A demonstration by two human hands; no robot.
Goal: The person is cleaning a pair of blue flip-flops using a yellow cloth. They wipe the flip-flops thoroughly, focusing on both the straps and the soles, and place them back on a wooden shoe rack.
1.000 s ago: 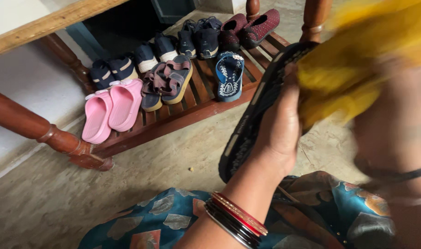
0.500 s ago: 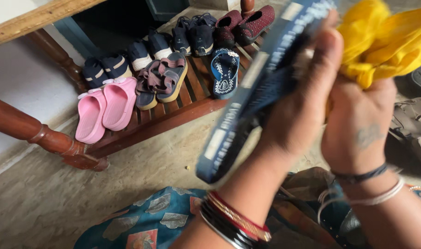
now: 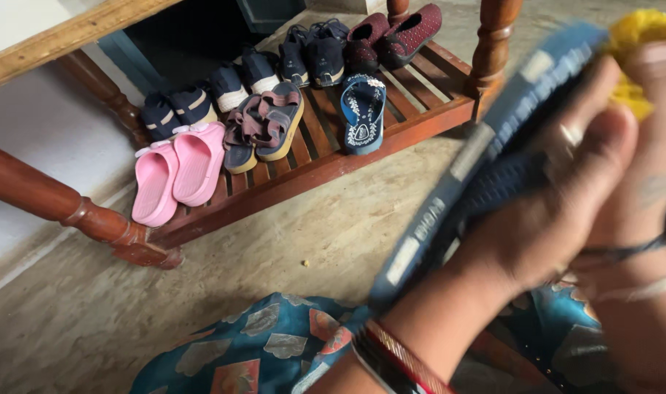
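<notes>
My left hand (image 3: 559,204) grips a dark blue sandal (image 3: 479,153) held on edge, sole side toward me, blurred by motion. My right hand (image 3: 650,146) is just right of it, closed on a bunched yellow cloth (image 3: 636,44) pressed against the sandal's upper end. Red and black bangles circle my left wrist. A matching blue patterned sandal (image 3: 362,113) lies alone on the low wooden slatted rack (image 3: 326,164).
On the rack sit pink clogs (image 3: 176,168), brown strap sandals (image 3: 264,128), navy shoes (image 3: 194,106), dark sneakers (image 3: 311,55) and maroon slip-ons (image 3: 395,33). Turned wooden legs (image 3: 92,219) frame the rack. Bare concrete floor lies in front; my blue patterned garment (image 3: 267,350) covers my lap.
Both hands with the sandal and cloth have shifted right and slightly down. The cloth is now mostly out of view at the top right corner.
</notes>
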